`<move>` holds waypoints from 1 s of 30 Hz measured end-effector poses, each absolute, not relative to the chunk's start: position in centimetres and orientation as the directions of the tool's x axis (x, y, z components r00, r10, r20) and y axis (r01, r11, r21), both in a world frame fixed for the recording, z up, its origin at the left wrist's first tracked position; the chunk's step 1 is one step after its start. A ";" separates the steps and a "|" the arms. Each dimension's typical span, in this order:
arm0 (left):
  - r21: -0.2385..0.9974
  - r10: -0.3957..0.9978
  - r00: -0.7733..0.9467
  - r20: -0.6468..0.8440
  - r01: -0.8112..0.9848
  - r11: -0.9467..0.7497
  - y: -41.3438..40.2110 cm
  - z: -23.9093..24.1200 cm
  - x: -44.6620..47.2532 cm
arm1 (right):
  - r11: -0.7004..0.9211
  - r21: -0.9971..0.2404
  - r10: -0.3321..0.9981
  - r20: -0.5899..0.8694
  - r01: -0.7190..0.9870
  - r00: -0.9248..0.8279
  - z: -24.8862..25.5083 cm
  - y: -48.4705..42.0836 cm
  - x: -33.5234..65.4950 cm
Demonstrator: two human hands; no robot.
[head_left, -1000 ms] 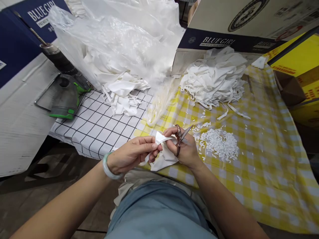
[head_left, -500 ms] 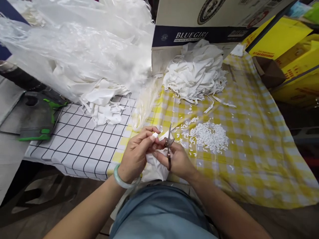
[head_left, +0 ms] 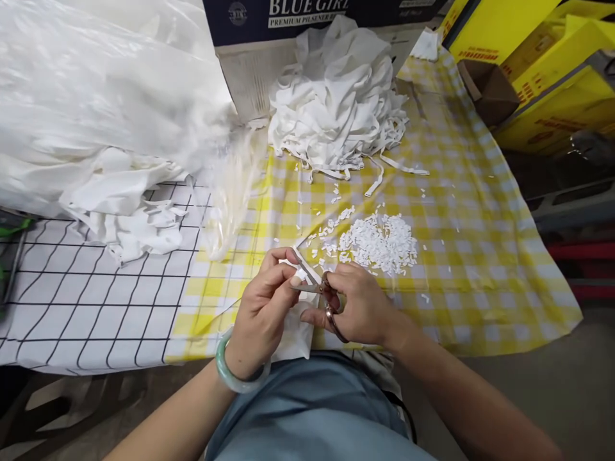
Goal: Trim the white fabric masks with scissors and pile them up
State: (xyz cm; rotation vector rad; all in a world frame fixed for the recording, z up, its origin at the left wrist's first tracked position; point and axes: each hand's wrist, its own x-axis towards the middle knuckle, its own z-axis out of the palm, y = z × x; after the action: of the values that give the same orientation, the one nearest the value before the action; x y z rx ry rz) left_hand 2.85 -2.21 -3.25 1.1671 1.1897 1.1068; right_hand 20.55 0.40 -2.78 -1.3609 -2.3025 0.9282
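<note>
My left hand point(head_left: 266, 304), with a jade-green bangle at the wrist, pinches a piece of white fabric point(head_left: 295, 333) between thumb and fingers. The rest of the fabric hangs below, over the table's front edge toward my lap. In my right hand point(head_left: 360, 304) is a pair of scissors point(head_left: 314, 285), thumb and fingers at its handles. Its blades are spread and point left, around the fabric's edge by my left fingertips. Beyond my right hand lies a heap of small white clippings point(head_left: 382, 243).
A pile of white strapped fabric pieces point(head_left: 341, 102) leans against a Blue Girl carton point(head_left: 250, 77). Clear plastic bagging point(head_left: 120, 70) covers more white fabric point(head_left: 129, 211) on the left. A yellow checked cloth point(head_left: 471, 275) covers the table; yellow bags point(head_left: 567, 83) stand at the right.
The scissors have swung from upright to pointing left, and their blades now spread at the fabric by my left fingers. The view has shifted, so the table's contents appear further left and higher.
</note>
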 end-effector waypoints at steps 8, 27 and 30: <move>1.000 0.995 0.101 0.022 -0.021 -0.020 -2.0 -2.9 3.5 | 0.289 -0.691 0.871 -0.099 0.663 -0.482 -2.8 0.5 20.8; 0.997 0.980 0.194 0.049 0.041 -0.058 -1.1 -3.4 5.1 | 0.179 -0.640 0.927 -0.143 0.747 -0.346 -4.0 -0.4 22.5; 0.997 0.971 0.239 0.013 0.069 -0.030 -0.5 -3.7 6.0 | 0.049 -0.612 0.943 -0.231 0.789 -0.238 -4.5 -0.9 23.4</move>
State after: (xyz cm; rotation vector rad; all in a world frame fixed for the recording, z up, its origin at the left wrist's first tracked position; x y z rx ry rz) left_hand 6.01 -0.48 -3.69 1.3823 1.0698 1.0093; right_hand 23.41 -0.89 -4.53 -1.7734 -2.0920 0.9625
